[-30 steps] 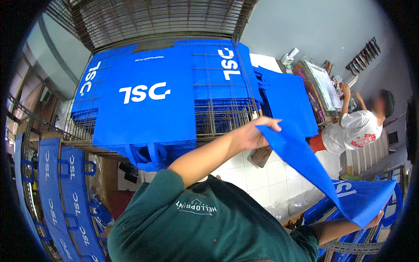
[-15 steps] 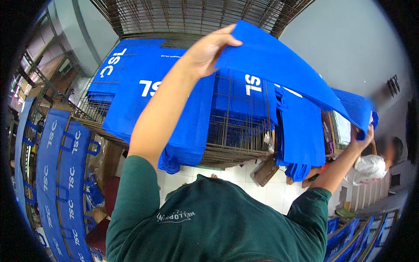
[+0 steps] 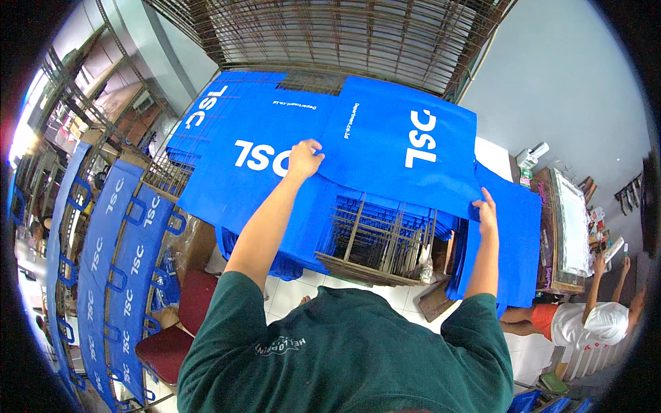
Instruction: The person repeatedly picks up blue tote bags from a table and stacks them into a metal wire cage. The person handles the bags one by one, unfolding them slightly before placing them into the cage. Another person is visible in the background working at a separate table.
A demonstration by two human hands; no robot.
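Note:
A blue fabric sheet (image 3: 392, 148) with white lettering lies spread over a wire drying rack, its near edge sagging a little. My left hand (image 3: 305, 160) is at its near left corner, fingers curled around the edge. At the near right corner, the thumb and fingers of my right hand (image 3: 487, 210) pinch the fabric. To the left, another printed blue sheet (image 3: 234, 186) rests on a blue stack, partly behind my left forearm. More blue fabric pieces (image 3: 513, 234) are piled at the right, beyond my right hand.
Rusty wire shelves (image 3: 358, 34) tilt up behind the sheets. Below the near edge show stacked wire racks (image 3: 379, 237). Blue bags with handles (image 3: 131, 275) hang at the left near a dark red chair (image 3: 196, 303). Another person (image 3: 578, 323) works at the right beside a framed screen (image 3: 571, 220).
The blue sheet, raised and folded between my hands before, now lies flat on the rack. Both hands have come down and closer to me; the right one has moved left.

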